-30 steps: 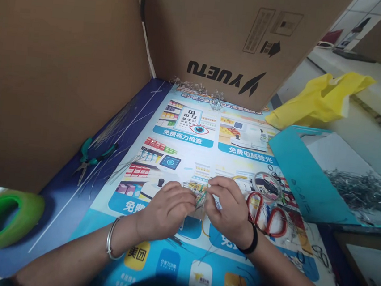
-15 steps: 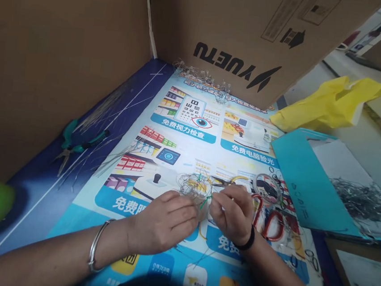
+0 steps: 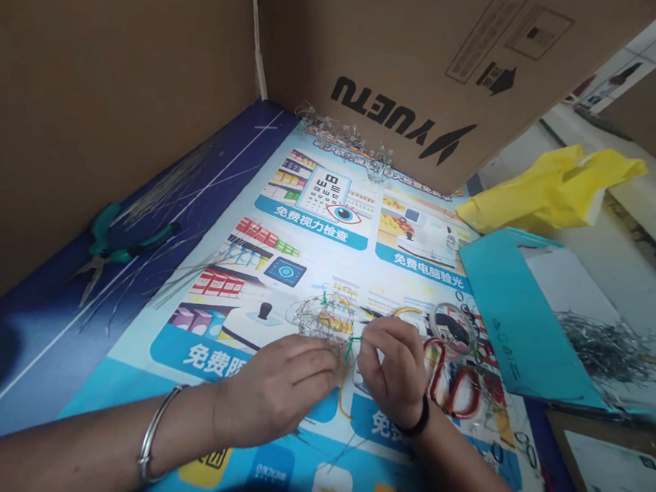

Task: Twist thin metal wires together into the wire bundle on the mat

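A tangled, rounded frame of thin silvery wire (image 3: 321, 321) stands above a printed poster, with bits of green on it. My left hand (image 3: 280, 384), with a bangle at the wrist, is closed on the frame's near edge; its fingertips are partly hidden. To the right, my right hand (image 3: 396, 365) is closed in a pinch on the end of a thin green strand (image 3: 351, 346) that runs to the frame. Below the hands a yellow strand (image 3: 343, 398) hangs down. Beside my right hand lie red-handled scissors (image 3: 465, 391) and a roll of clear tape (image 3: 452, 326).
Teal-handled pliers (image 3: 113, 245) and loose straight wires (image 3: 163, 184) lie on the left. Cardboard walls (image 3: 117, 86) enclose the left and back. On the right are a teal folder (image 3: 499, 309) with cut wire pieces (image 3: 605, 346) and a yellow bag (image 3: 554, 190).
The whole view has shifted slightly. My right hand has drawn a little further from the wire frame, with more of the green strand stretched between them. My left hand keeps its hold.
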`<state>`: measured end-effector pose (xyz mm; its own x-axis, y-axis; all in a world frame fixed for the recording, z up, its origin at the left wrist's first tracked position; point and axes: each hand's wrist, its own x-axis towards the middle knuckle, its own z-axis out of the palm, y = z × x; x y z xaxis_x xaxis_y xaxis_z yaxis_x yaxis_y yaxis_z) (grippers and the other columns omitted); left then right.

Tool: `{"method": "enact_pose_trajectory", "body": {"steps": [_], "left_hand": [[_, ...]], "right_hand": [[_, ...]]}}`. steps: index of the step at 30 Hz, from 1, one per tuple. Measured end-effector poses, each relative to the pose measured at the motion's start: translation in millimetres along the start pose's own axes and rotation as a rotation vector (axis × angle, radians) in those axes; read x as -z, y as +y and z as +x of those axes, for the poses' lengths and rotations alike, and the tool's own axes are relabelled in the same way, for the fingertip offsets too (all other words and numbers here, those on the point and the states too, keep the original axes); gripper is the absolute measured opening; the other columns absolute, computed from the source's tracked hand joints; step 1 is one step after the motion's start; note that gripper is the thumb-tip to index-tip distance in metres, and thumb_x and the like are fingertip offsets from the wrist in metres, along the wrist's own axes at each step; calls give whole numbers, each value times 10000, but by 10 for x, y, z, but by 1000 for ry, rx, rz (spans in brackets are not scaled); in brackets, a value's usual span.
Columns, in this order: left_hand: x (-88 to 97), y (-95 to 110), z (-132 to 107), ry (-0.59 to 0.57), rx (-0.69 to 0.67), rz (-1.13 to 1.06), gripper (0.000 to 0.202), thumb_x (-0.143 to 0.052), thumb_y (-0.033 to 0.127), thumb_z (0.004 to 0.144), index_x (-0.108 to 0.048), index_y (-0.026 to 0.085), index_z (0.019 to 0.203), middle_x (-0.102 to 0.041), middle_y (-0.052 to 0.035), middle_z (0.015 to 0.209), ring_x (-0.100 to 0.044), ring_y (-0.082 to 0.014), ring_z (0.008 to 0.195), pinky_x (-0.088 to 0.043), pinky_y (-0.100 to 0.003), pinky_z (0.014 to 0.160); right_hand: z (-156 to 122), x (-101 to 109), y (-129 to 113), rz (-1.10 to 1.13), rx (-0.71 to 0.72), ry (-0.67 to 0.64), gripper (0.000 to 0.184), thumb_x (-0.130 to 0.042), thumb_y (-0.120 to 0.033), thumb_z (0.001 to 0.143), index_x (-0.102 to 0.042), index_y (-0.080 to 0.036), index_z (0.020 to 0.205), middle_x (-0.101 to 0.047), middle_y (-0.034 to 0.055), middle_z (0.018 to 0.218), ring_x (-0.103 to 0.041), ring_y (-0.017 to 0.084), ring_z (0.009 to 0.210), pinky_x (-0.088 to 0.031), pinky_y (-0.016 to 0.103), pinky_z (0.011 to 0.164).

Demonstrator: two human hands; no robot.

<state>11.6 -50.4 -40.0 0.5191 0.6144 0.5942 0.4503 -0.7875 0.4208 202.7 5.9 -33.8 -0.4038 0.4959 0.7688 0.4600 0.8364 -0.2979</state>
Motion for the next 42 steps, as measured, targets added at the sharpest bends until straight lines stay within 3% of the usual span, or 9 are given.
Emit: {"method": "enact_pose_trajectory", "body": {"steps": [7, 15, 21, 28, 34, 37, 42], "left_hand": [[82, -2, 34, 149, 81, -5, 197, -503, 46, 826, -594, 144, 970, -677, -67, 944, -615, -177, 915, -539, -336, 811], [121, -148, 58, 267, 312, 35, 99, -561, 133, 844, -605, 163, 928, -663, -57, 912, -619, -158, 879, -544, -305, 752], [122, -235, 72, 224, 414, 62, 207, -556, 211, 858, -558, 165, 1060, -665, -87, 1027, -629, -187, 940, -557, -284, 676], [145, -247, 98, 68, 449, 79, 290, -502, 147, 804, -517, 172, 1093, -668, -80, 1101, -630, -121, 630, -524, -258, 563], [138, -271, 125, 33, 424, 54, 179, -485, 121, 804, -551, 176, 961, -684, -44, 914, -653, -165, 794, -543, -290, 670], [167, -263, 153, 66, 366, -8, 115, -475, 104, 816, -549, 175, 867, -670, -34, 871, -641, -144, 805, -537, -270, 689], [220, -238, 175, 115, 294, -28, 91, -508, 94, 815, -548, 175, 810, -667, -30, 858, -639, -120, 814, -524, -227, 673]], "right_hand": [[19, -19, -12, 71, -13, -3, 287, -537, -22, 778, -541, -201, 1002, -563, 49, 842, -596, 182, 807, -537, 347, 675], [-9, -27, -13, 132, -46, -27, 311, -504, -6, 769, -522, -204, 1008, -566, 57, 879, -603, 193, 857, -546, 379, 713], [-38, -40, -4, 178, -7, -43, 321, -509, -4, 742, -515, -193, 1001, -557, 65, 883, -607, 217, 902, -549, 406, 744], [-31, -39, -26, 189, 65, -79, 329, -511, 2, 731, -519, -180, 1005, -550, 80, 918, -584, 213, 910, -548, 424, 775], [39, -20, -70, 161, 109, -91, 284, -515, -24, 756, -508, -200, 980, -550, 58, 868, -582, 207, 877, -532, 403, 738], [30, -10, -56, 222, 5, -44, 234, -516, -67, 770, -522, -209, 957, -541, 58, 890, -561, 210, 875, -499, 412, 742], [-17, -47, 32, 389, -400, 50, 134, -444, -179, 882, -559, -193, 950, -557, 66, 907, -548, 205, 892, -453, 421, 797]]}}
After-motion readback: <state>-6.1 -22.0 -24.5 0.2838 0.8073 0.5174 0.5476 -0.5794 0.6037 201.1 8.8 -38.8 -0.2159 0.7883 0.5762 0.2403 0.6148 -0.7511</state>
